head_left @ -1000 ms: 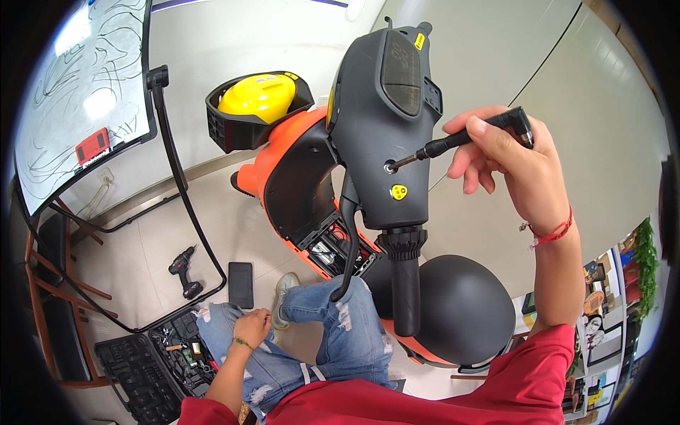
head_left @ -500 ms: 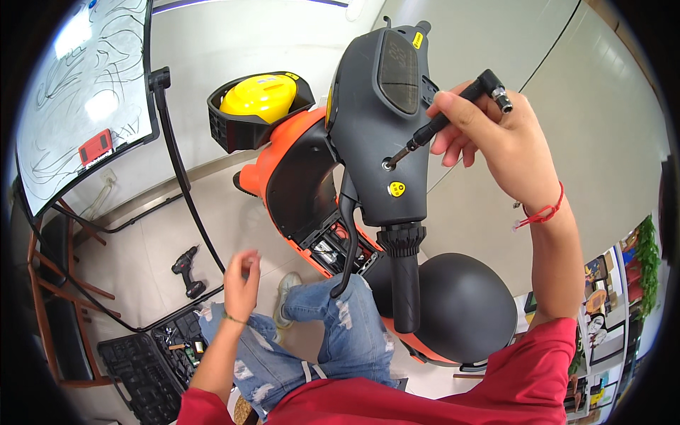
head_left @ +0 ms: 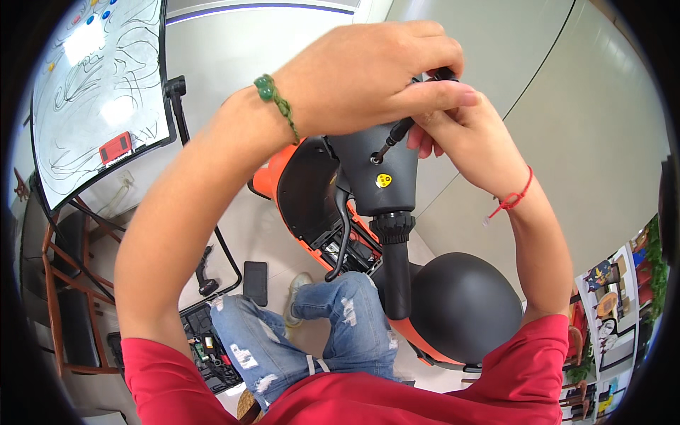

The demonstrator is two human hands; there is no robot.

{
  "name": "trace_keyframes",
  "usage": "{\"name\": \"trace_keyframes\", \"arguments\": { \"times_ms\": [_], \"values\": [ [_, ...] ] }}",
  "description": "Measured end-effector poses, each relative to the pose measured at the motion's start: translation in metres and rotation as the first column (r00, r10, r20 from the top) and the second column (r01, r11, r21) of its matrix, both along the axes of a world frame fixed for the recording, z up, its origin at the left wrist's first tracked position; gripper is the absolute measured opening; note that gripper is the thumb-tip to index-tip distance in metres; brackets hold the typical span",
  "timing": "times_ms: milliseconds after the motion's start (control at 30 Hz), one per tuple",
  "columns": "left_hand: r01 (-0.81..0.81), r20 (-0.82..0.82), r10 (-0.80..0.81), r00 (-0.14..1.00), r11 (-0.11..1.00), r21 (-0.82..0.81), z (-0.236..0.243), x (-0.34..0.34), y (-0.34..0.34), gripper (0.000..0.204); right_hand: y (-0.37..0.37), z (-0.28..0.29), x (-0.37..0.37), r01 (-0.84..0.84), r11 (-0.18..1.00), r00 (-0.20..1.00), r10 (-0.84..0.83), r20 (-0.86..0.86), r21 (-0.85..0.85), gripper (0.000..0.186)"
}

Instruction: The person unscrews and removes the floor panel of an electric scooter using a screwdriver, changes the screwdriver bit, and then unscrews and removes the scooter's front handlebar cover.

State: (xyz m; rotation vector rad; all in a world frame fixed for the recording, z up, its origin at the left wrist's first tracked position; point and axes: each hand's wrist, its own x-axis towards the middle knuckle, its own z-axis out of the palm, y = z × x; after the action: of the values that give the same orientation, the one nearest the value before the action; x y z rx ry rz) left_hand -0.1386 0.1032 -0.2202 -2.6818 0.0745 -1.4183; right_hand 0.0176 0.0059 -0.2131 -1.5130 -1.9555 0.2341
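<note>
A black screwdriver with an angled end [head_left: 398,132] leans with its metal tip in a hole in the dark grey handlebar cover [head_left: 363,193] of an orange scooter, just above a yellow sticker. My left hand [head_left: 375,76] reaches across from the left, its fingers closed round the tool's upper end. Below it, my right hand [head_left: 473,142] is closed on the same screwdriver, thumb and fingers bent about the handle. My left hand and forearm hide the scooter's display and the rear box. Toward me stand the black handlebar grip [head_left: 398,273] and brake lever [head_left: 343,230].
An open compartment [head_left: 348,246] with wires lies below the handlebar, and the round black seat [head_left: 464,306] is to its right. On the floor at left are a toolbox [head_left: 205,347], a cordless drill [head_left: 207,282] and a flat black device [head_left: 256,283]. A whiteboard [head_left: 99,99] stands beyond.
My left hand has risen from low beside my knee to the screwdriver's upper end and taken hold. My right hand keeps its grip. The view has shifted slightly.
</note>
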Motion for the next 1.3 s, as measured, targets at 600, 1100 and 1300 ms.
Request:
{"name": "trace_keyframes", "arguments": {
  "times_ms": [600,1100,1300],
  "values": [
    [-0.483,0.054,0.496,0.867,0.861,-0.159,-0.002,0.043,-0.024,0.034,0.018,-0.058,0.013,-0.046,0.945,0.963,0.128,-0.237,0.323,0.015],
    [-0.017,0.258,0.127,0.958,0.920,-0.392,-0.012,0.025,-0.017,0.032,0.013,-0.057,0.013,-0.178,0.962,0.836,0.259,-0.483,0.208,0.020],
    [0.212,0.215,-0.098,0.972,0.760,-0.614,-0.021,0.030,-0.020,0.030,0.016,-0.064,0.017,-0.033,0.970,0.894,0.137,-0.427,0.241,0.018]
  ]
}}
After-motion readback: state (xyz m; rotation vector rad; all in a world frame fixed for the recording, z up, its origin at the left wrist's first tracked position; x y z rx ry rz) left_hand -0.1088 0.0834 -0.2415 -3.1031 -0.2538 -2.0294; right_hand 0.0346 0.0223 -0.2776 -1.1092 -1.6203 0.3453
